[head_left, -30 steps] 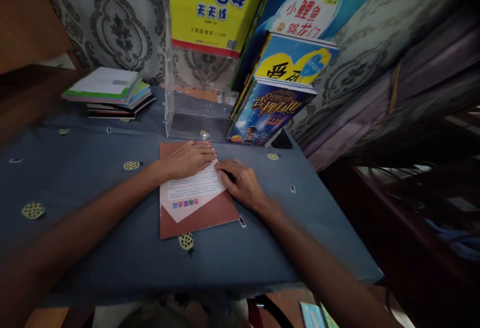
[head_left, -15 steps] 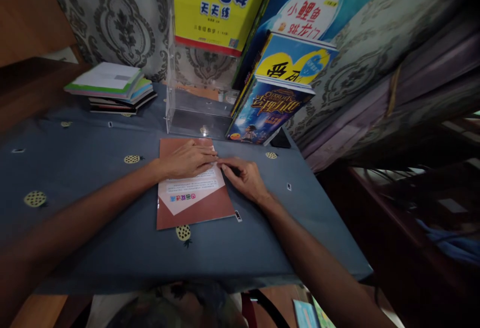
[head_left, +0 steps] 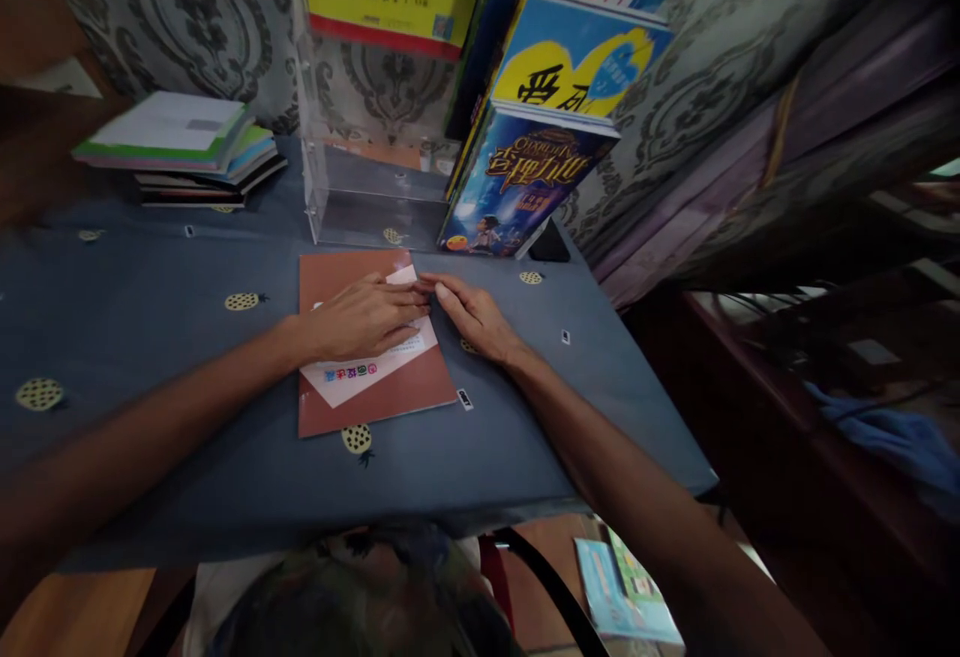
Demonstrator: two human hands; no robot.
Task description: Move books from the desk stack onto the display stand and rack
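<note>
Booklet [head_left: 405,382] beneath palm-down left hand [head_left: 366,319]

room before booklet [head_left: 397,374], rack [head_left: 360,220] and books [head_left: 529,182] beyond

- the bare left arm [head_left: 187,407] reaches in from the near left, slanting far and right.
- the left hand [head_left: 367,317] lies palm down, flattened, its fingers [head_left: 405,301] pointing right.
- the right arm [head_left: 600,437], also bare, slants from near right toward far left.
- the right hand [head_left: 476,319] is loosely curved, thumb [head_left: 453,305] beside the index finger, its fingertips just beside the left ones.
</note>
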